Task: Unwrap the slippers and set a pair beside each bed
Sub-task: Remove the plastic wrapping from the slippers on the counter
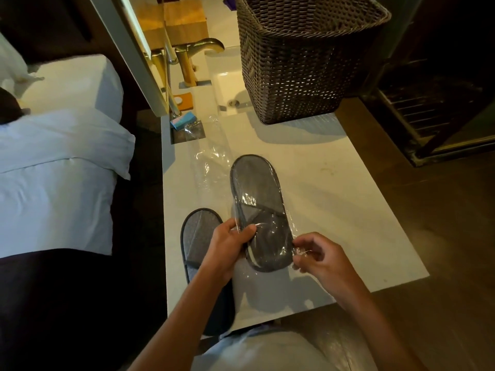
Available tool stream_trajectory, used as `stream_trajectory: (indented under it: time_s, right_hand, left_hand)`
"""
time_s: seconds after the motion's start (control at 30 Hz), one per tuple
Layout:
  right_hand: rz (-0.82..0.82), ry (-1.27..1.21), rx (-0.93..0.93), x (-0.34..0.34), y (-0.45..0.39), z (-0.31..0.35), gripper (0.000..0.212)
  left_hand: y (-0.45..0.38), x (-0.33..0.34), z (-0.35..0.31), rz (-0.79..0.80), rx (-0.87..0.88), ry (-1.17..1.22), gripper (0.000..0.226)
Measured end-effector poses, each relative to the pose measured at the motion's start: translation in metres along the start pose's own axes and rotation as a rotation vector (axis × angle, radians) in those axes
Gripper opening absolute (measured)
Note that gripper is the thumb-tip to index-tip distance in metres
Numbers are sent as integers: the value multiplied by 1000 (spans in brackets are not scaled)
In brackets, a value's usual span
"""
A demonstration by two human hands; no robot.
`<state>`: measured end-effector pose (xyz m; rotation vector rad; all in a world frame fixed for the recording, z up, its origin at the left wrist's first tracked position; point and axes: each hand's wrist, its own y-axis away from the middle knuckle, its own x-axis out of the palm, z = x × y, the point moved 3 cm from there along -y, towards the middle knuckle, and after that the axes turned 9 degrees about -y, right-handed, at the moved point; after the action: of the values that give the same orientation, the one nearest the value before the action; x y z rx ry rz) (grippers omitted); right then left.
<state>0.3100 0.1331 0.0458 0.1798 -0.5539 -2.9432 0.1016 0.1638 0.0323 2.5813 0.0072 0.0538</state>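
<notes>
A grey slipper pack in clear plastic wrap (258, 202) is held above the white counter (334, 199). My left hand (230, 250) grips its left edge near the toe end, thumb on top. My right hand (318, 259) pinches the plastic wrap at the pack's lower right corner. An unwrapped grey slipper (197, 236) lies flat on the counter just left of my left hand, partly hidden by my forearm. An empty clear plastic wrapper (207, 164) lies on the counter beyond it.
A dark woven basket (302, 62) stands at the back of the counter beside a sink with a brass tap (203, 49). A bed with white linen (53, 178) is to the left, across a dark floor gap. A small blue box (183, 121) sits near the sink.
</notes>
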Motion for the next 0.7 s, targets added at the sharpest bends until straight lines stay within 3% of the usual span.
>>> stream_trajectory:
  time_s: [0.2, 0.7]
  right_hand:
    - [-14, 44, -78, 14, -5, 13, 8]
    - [-19, 81, -143, 44, -1, 26, 16]
  left_hand:
    - [12, -18, -17, -28, 110, -24, 17]
    - [22, -49, -11, -70, 111, 67, 23]
